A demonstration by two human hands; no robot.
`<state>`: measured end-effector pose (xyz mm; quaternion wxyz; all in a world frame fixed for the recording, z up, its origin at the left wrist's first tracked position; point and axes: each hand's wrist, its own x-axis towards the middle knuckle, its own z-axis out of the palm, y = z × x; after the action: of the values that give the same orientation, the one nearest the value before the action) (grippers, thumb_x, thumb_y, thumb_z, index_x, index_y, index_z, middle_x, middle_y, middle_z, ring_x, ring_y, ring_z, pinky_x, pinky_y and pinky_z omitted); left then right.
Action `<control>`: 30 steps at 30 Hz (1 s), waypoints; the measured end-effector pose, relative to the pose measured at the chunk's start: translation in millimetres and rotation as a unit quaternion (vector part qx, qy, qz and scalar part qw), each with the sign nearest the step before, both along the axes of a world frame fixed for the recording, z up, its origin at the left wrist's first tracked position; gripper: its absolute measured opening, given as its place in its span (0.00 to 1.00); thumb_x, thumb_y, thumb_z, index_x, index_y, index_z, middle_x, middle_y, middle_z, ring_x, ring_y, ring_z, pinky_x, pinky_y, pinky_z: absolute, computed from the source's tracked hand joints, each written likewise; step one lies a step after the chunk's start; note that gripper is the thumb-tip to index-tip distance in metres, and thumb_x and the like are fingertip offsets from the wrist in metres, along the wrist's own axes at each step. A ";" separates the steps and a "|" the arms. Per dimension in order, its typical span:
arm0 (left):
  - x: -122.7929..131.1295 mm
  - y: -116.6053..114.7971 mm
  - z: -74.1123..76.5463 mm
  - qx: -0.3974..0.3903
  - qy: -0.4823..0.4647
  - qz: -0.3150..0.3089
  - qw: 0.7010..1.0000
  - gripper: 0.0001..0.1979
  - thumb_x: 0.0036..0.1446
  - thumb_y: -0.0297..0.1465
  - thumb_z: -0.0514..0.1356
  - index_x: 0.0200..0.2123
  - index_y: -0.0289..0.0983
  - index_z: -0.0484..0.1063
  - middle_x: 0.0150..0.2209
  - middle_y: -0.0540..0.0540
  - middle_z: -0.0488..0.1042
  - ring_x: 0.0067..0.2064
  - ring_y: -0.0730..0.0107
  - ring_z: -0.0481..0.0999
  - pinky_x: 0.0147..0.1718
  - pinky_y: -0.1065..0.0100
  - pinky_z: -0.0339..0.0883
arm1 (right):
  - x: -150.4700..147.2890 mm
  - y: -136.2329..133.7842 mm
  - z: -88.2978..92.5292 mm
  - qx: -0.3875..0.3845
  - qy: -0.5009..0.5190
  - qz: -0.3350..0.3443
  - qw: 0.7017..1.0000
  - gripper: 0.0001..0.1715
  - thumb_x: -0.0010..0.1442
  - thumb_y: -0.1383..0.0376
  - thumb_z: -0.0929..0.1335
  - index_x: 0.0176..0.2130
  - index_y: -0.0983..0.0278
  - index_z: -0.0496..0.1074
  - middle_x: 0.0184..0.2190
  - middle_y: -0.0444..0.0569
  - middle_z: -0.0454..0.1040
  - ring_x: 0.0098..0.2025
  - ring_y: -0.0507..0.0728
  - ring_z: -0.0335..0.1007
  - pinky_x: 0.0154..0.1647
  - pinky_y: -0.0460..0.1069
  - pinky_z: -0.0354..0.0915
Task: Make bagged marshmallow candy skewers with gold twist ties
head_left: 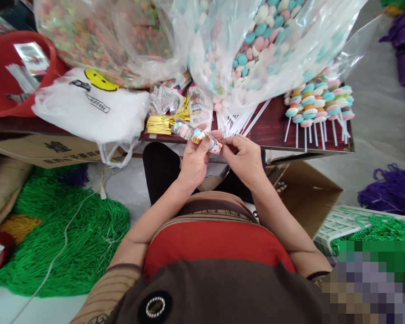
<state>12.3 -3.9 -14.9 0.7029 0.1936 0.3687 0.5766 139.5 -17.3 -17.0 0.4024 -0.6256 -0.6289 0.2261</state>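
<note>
My left hand (196, 158) is closed round a candy skewer in a clear printed wrapper (195, 134), which points up and to the left over the table's edge. My right hand (243, 156) pinches the wrapper's lower end beside the left thumb. Just beyond the hands lie gold twist ties (159, 124), small printed wrappers (164, 100) and loose white sticks (238, 120) on the dark red table (273, 130).
Large clear bags of pastel candy (256, 40) and mixed candy (97, 40) fill the table's back. Finished candy skewers (319, 108) lie at right. A white smiley bag (87, 105), red basin (6, 72), cardboard boxes (307, 193) and green bead heaps (64, 234) surround me.
</note>
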 end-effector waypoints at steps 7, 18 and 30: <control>-1.9 2.9 -0.6 -0.055 -0.011 -0.015 0.998 0.14 0.62 0.35 0.66 0.51 0.42 0.74 0.41 0.47 0.84 0.49 0.67 0.83 0.51 0.65 0.73 | -2.7 1.5 -2.0 -0.053 0.111 -0.012 0.992 0.08 0.55 0.66 0.67 0.31 0.62 0.77 0.28 0.45 0.78 0.29 0.52 0.69 0.35 0.49 0.68; -6.1 7.0 -5.1 -0.075 -0.006 -0.008 0.997 0.08 0.61 0.35 0.67 0.43 0.41 0.75 0.36 0.51 0.82 0.38 0.75 0.81 0.40 0.73 0.72 | 0.8 -1.1 -2.7 0.071 0.022 0.051 0.996 0.09 0.62 0.67 0.67 0.39 0.59 0.78 0.36 0.47 0.82 0.36 0.54 0.77 0.43 0.50 0.73; -3.2 7.5 -2.1 -0.082 0.029 -0.019 0.996 0.17 0.52 0.38 0.73 0.29 0.38 0.67 0.23 0.57 0.70 0.22 0.83 0.70 0.22 0.78 0.62 | 4.2 10.3 -4.3 -0.102 0.219 0.052 0.969 0.07 0.59 0.63 0.69 0.33 0.63 0.77 0.26 0.44 0.76 0.25 0.52 0.70 0.30 0.49 0.69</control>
<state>9.1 3.6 -17.0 0.7167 0.1585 0.4311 0.5247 143.6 -6.9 -21.3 0.4523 -0.5648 -0.5310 0.4409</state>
